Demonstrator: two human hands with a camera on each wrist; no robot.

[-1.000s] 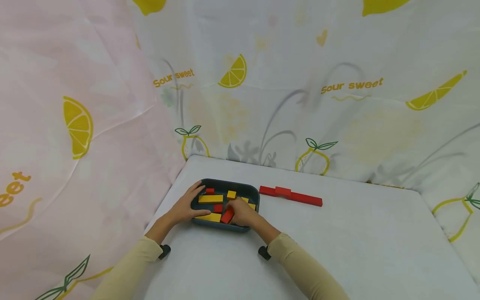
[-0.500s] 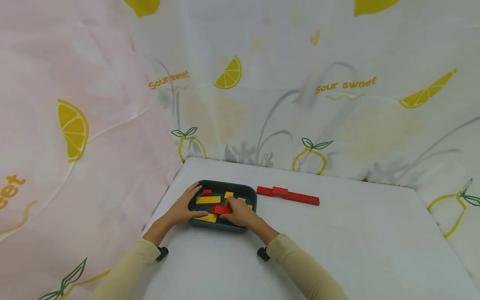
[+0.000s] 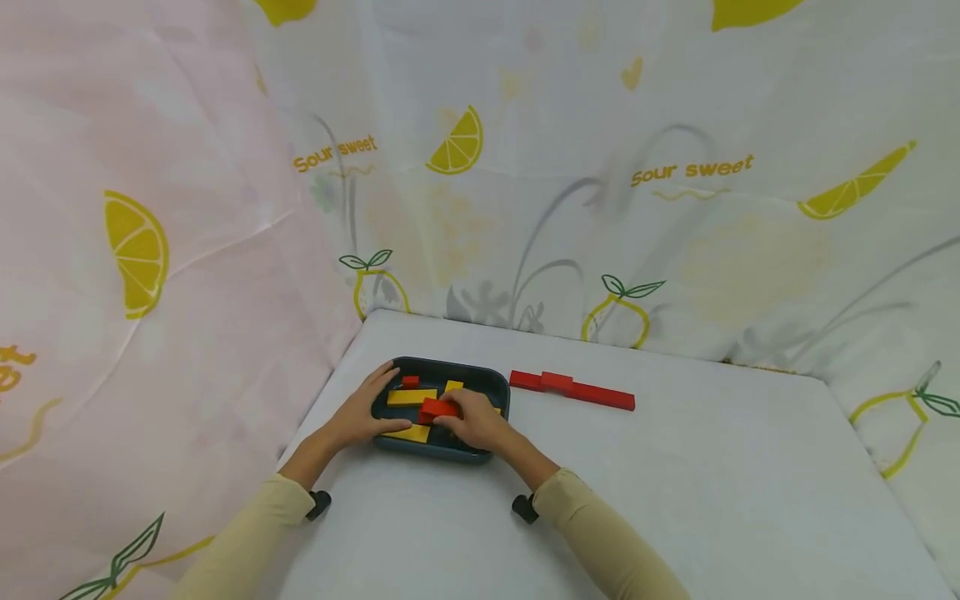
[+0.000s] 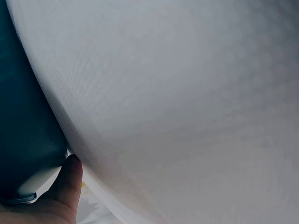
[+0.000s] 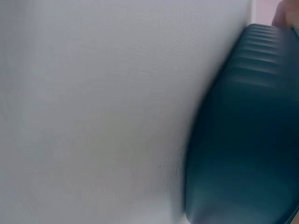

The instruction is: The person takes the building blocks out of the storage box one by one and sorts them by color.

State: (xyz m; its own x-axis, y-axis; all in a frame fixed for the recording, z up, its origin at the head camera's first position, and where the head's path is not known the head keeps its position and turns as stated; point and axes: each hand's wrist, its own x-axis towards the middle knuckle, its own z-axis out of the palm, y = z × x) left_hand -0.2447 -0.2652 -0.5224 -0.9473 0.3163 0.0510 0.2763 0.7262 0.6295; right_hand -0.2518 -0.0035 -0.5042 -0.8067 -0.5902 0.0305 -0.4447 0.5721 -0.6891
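A dark blue-green tray [image 3: 442, 452] with several yellow and red blocks stands on the white table. My left hand [image 3: 356, 418] holds its left end, the thumb over the near rim. Inside the tray, my right hand [image 3: 477, 422] pinches a red block [image 3: 438, 407] between thumb and fingers. Part of another red block shows just below it. To the left lie a long yellow block [image 3: 411, 398] and, nearer, another yellow block [image 3: 414, 433]. The tray's outer wall fills one side of the left wrist view [image 4: 23, 107] and right wrist view [image 5: 243, 130]; neither shows the blocks.
Right of the tray lies a row of red blocks [image 3: 603, 395], with a raised red block [image 3: 557, 382] toward its left end. A small red block [image 3: 410, 382] sits at the tray's far left. Lemon-print cloth [image 3: 480, 233] hangs behind the white tabletop [image 3: 712, 483].
My right hand has turned the red block from a slant to lying crosswise, raised it and shifted it left over another red block. My left hand keeps its place on the tray.
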